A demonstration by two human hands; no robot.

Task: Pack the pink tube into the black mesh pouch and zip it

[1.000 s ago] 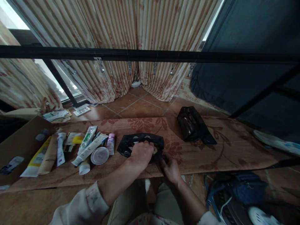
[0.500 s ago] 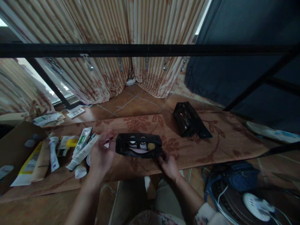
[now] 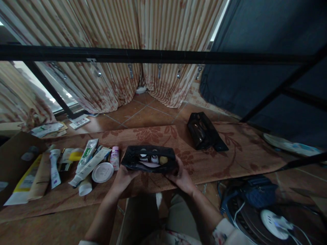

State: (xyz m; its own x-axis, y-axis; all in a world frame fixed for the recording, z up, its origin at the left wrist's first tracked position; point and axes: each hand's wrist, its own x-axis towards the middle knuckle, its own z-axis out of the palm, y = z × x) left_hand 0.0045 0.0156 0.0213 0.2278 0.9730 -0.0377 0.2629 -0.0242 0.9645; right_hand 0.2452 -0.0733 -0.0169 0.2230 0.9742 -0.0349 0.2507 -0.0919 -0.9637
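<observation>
A black pouch (image 3: 149, 168) stands with its mouth open between my hands, over the front part of the patterned cloth (image 3: 153, 183). Inside it show small bottles (image 3: 154, 158), a round yellowish item (image 3: 163, 159) and a pale strip along the near side. My left hand (image 3: 125, 177) grips the pouch's left end from below, fingers partly hidden under it. At the right end, my right hand (image 3: 180, 175) wraps the lower corner. Just left of the pouch lie a pink bottle (image 3: 114, 157) and a round white-lidded tub (image 3: 102, 172).
A second black pouch (image 3: 204, 132) sits farther back on the right. Tubes (image 3: 88, 170) and packets crowd the left, beside a cardboard box (image 3: 15, 153). A black metal bar (image 3: 163, 56) crosses above. A power strip (image 3: 274, 224) with cables lies at lower right.
My left hand has moved from the far left corner down to the pouch's lower left end, uncovering the pink bottle and tub. The right hand still holds the right end.
</observation>
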